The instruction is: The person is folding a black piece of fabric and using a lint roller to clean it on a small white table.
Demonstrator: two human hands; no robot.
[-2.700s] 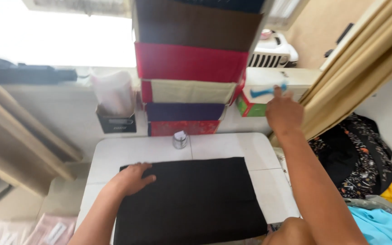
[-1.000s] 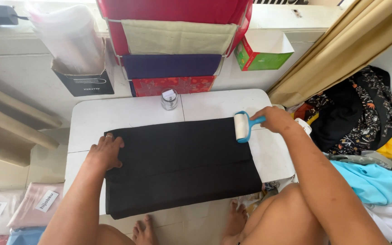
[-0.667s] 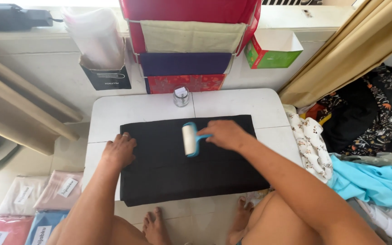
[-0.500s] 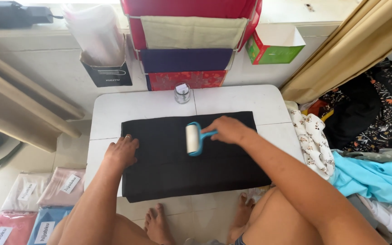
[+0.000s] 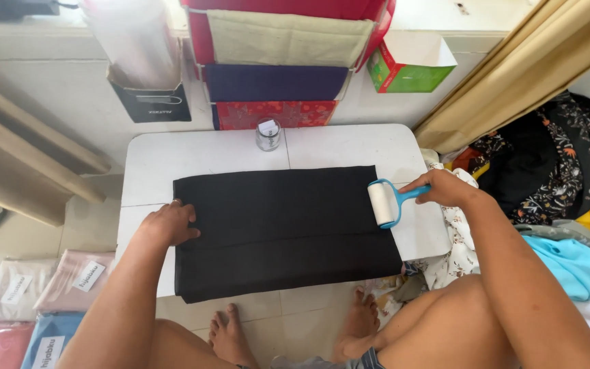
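White counter (image 5: pixel 158 164) at frame centre, black cloth (image 5: pixel 285 229) spread across it, left hand (image 5: pixel 170 223) flat and open on its left edge, right hand (image 5: pixel 443 189) closed around blue-handled lint roller (image 5: pixel 384 203) at cloth's right edge

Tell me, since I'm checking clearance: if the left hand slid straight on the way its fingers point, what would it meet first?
The left hand points right, so it would probably just cross the black cloth.

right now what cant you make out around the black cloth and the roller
Head view only:
- Table under the black cloth: covered by it.
- Left hand palm: pressed on the cloth, underside hidden.
- Lint roller handle: mostly wrapped by the right hand.
- Small jar: contents too small to tell.
- Cloth's near edge: overhangs the table, underside unseen.
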